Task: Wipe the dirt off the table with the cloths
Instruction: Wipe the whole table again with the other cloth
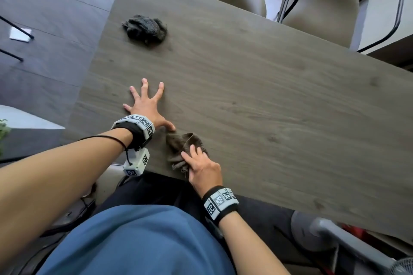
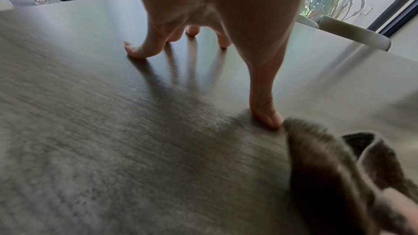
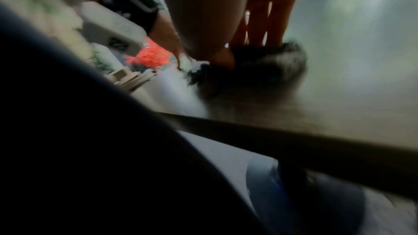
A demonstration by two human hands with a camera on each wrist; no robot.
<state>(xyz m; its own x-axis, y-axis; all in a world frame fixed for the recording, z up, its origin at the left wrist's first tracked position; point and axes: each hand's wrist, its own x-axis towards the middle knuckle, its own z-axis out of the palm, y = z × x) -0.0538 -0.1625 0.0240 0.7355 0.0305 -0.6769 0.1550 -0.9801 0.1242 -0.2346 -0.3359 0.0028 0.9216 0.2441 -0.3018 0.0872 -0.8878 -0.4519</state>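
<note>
Now, left hand [image 1: 146, 107] fingers splayed on table [image 1: 268, 87], right hand [image 1: 202, 167] fingers pressing brown cloth [image 1: 181, 144]

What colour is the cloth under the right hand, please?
Brown cloth; clearest in the head view.

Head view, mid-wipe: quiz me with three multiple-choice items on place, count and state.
1. Where does the black cloth lie?
A. Near the table's far left corner
B. Under the left hand
C. On a chair

2. How many cloths are on the table?
A. One
B. Two
C. Four

3. What is the left hand doing?
A. Gripping a cloth
B. Hanging off the table
C. Resting spread on the tabletop

Answers:
1 A, it sits alone near that corner.
2 B, the black one plus the brown cloth under the right hand.
3 C, its fingers are splayed, tips on the wood.
</note>
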